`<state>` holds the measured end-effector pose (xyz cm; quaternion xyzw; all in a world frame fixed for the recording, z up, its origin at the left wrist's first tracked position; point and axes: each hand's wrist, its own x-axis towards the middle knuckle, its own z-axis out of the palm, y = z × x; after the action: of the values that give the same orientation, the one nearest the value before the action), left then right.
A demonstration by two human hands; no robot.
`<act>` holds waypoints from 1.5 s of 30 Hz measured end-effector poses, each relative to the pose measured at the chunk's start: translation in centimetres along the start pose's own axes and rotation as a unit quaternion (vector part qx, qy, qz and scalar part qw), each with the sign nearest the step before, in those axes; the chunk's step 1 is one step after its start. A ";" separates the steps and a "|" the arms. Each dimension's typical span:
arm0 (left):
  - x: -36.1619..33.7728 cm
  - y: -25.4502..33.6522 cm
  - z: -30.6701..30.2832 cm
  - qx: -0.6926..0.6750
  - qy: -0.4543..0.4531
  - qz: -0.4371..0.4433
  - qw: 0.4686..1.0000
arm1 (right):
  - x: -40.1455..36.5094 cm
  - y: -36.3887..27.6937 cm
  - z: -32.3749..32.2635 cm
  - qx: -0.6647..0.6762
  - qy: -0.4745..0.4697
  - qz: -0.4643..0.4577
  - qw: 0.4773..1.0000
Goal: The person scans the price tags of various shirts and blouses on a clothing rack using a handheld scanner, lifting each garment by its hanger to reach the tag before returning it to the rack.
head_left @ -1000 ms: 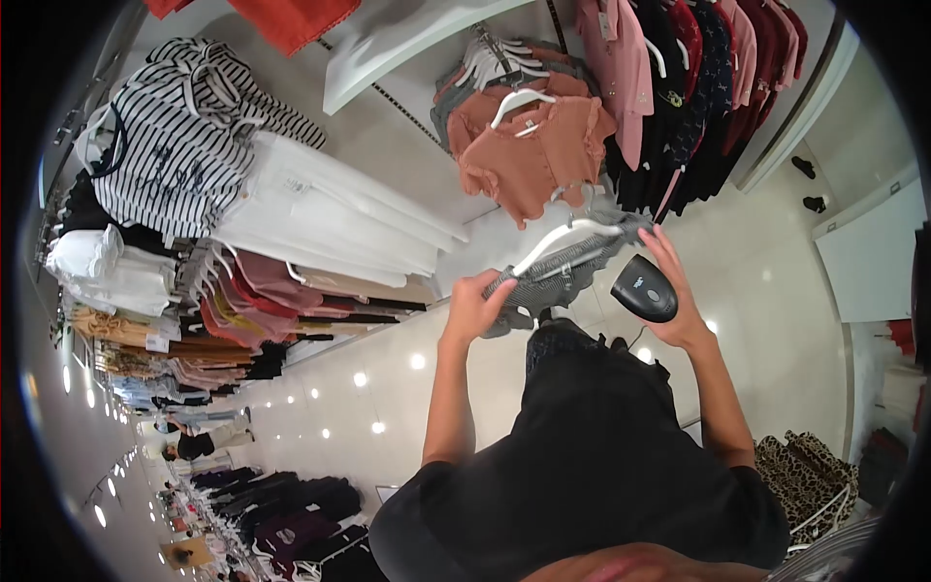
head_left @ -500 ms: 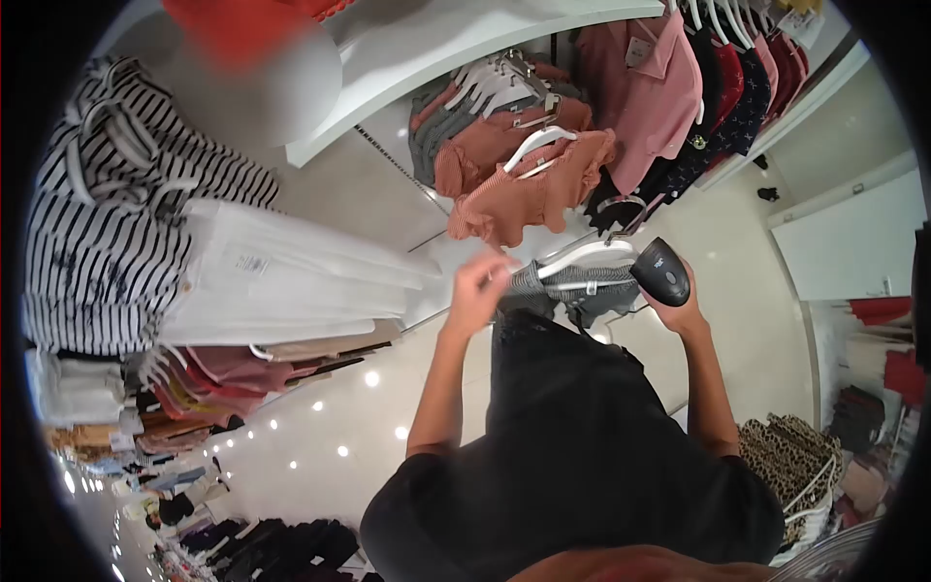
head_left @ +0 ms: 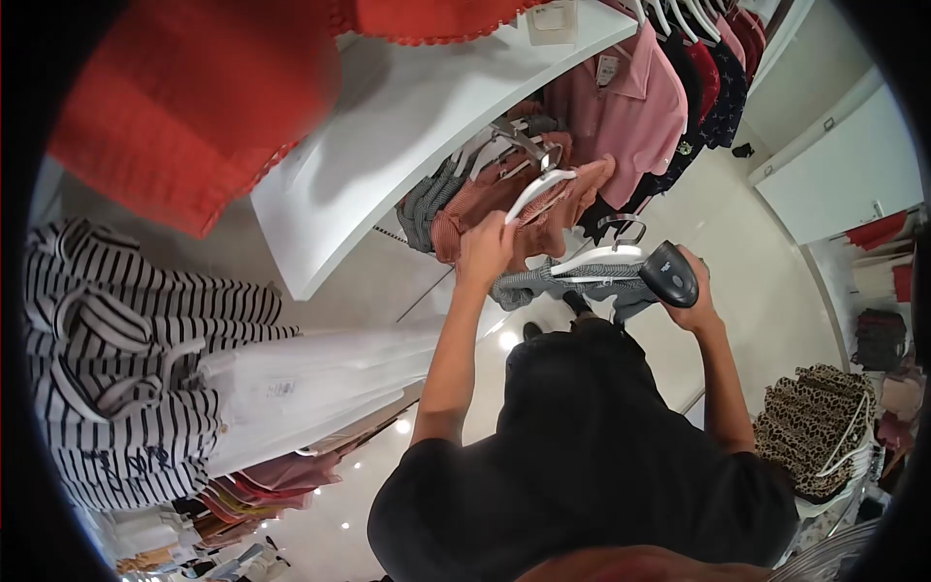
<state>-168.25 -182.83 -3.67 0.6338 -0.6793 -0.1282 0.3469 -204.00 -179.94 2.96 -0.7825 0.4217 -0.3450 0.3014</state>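
My left hand is closed around one shoulder end of a white hanger that carries an orange ruffled top. My right hand grips a black handheld barcode scanner. Right beside the scanner, a grey top hangs on another white hanger with a metal hook. Behind the orange top, more orange and grey tops hang on the same rail.
A white shelf curves above the rail, with red fabric close to the camera. Pink shirts hang at the back. Striped tops and a white garment hang at left, leopard-print clothes at right.
My left hand has moved up and closed on the orange top's hanger, which now sits more upright. The scanner stays in my right hand. The view has shifted, bringing more red fabric in.
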 end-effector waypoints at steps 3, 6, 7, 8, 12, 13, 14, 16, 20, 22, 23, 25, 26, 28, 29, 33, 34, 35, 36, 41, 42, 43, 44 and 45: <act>0.8 0.4 -2.0 -0.013 -0.029 -0.043 0.999 | 0.9 0.7 -0.3 0.016 -0.006 0.023 1.000; 1.3 -1.9 -1.7 0.005 -0.037 -0.096 0.995 | 3.1 2.2 0.1 0.051 0.019 -0.021 0.998; 1.2 -2.4 -1.7 0.004 -0.046 -0.135 0.990 | 4.1 2.9 0.1 0.043 0.006 -0.041 0.998; 1.2 -2.8 -1.6 0.013 -0.047 -0.139 0.989 | 5.0 3.6 0.1 0.036 -0.007 -0.060 0.998; 1.5 -2.3 -1.6 0.014 -0.010 -0.112 0.994 | 8.9 5.2 1.0 0.017 0.020 -0.098 0.995; 1.4 -2.7 -1.5 0.032 -0.034 -0.121 0.992 | 9.9 6.0 1.0 0.040 -0.049 -0.049 0.997; 1.3 -3.0 -1.5 0.051 -0.057 -0.130 0.989 | 10.8 6.3 1.3 0.046 -0.056 -0.053 0.996; 0.8 -2.7 -1.3 0.047 -0.006 -0.104 0.994 | 12.8 6.3 2.2 0.115 -0.080 -0.042 0.989; -2.1 -2.9 -1.8 0.120 0.172 -0.036 0.977 | 15.5 9.3 4.8 0.141 -0.154 -0.027 0.977; -4.3 -1.5 -2.0 0.115 0.219 -0.065 0.967 | 15.7 10.9 5.9 0.087 -0.135 -0.098 0.982; -5.5 -0.7 -2.0 0.103 0.267 -0.100 0.953 | 15.7 11.9 6.5 0.036 -0.123 -0.147 0.981; -8.0 0.4 -1.5 0.100 0.325 -0.139 0.930 | 16.3 13.1 7.1 0.026 -0.184 -0.163 0.969; -9.4 0.4 -0.7 0.055 0.356 -0.193 0.912 | 16.7 13.0 7.2 0.032 -0.191 -0.174 0.966; -11.0 -0.4 1.5 0.017 0.403 -0.251 0.880 | 17.5 10.7 5.9 0.069 -0.184 -0.176 0.965; -11.8 -0.8 2.9 -0.080 0.438 -0.290 0.848 | 17.6 9.4 5.3 0.045 -0.166 -0.193 0.966; -10.9 2.9 5.0 -0.416 0.442 -0.382 0.697 | 16.8 8.5 6.5 0.164 -0.127 -0.208 0.956; -10.6 3.2 5.3 -0.475 0.413 -0.395 0.669 | 16.2 8.8 6.7 0.209 -0.138 -0.208 0.946; -10.3 3.6 5.1 -0.468 0.360 -0.399 0.701 | 15.5 10.1 7.2 0.246 -0.185 -0.196 0.931; -10.2 4.0 5.2 -0.464 0.299 -0.399 0.732 | 14.4 12.8 7.8 0.276 -0.227 -0.181 0.916; -12.4 4.3 5.9 -0.462 0.183 -0.332 0.802 | 9.8 15.0 12.4 0.209 -0.319 -0.118 0.917; -13.4 4.7 5.3 -0.474 0.167 -0.339 0.795 | 9.2 9.5 12.4 0.311 -0.332 -0.015 0.890; -14.8 4.8 4.9 -0.477 0.183 -0.337 0.791 | 9.0 6.5 13.0 0.305 -0.344 -0.025 0.888; -16.4 4.9 4.2 -0.469 0.176 -0.338 0.797 | 8.6 3.7 13.7 0.364 -0.378 0.032 0.851; -18.3 5.1 3.6 -0.462 0.169 -0.339 0.802 | 8.0 1.5 14.6 0.417 -0.409 0.092 0.807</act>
<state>-175.29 -165.56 -8.77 0.6001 -0.2125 -0.4267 0.6424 -189.80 -184.93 -4.38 -0.6079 0.1448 -0.1068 0.7734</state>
